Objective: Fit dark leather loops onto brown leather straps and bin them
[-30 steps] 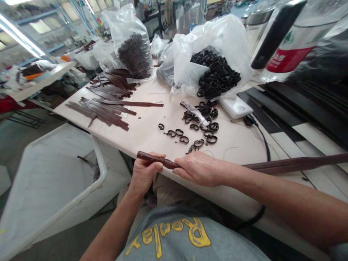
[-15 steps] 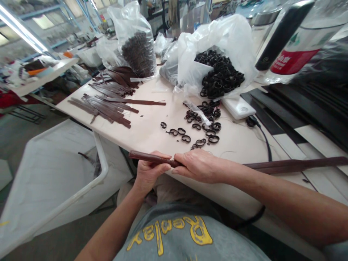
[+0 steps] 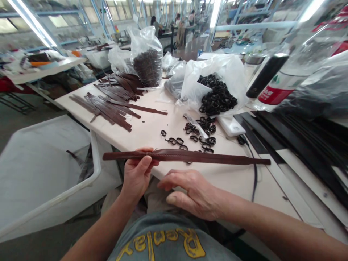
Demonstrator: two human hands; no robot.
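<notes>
My left hand (image 3: 138, 172) pinches a long dark brown leather strap (image 3: 195, 157) near its left end, thumb on top where a narrow band seems to cross it. The strap stretches level to the right, above the table's front edge. Below the strap, my right hand (image 3: 191, 192) is off it, fingers slightly bent and apart, holding nothing. Just beyond the strap, several small black loops (image 3: 179, 141) lie scattered on the table (image 3: 152, 127). More brown straps (image 3: 108, 108) are heaped at the table's left side.
A plastic bag (image 3: 190, 87) spills black loops at the back; another bag (image 3: 148, 67) stands upright beside it. On the right are a white device (image 3: 231, 125) with a cable, a bottle (image 3: 280, 90) and long black strips (image 3: 299, 134). A white bin (image 3: 96, 152) stands at left.
My right hand has let go of the strap and drawn down away from it. The strap, held by my left hand, now shows its whole length. The view has tilted up.
</notes>
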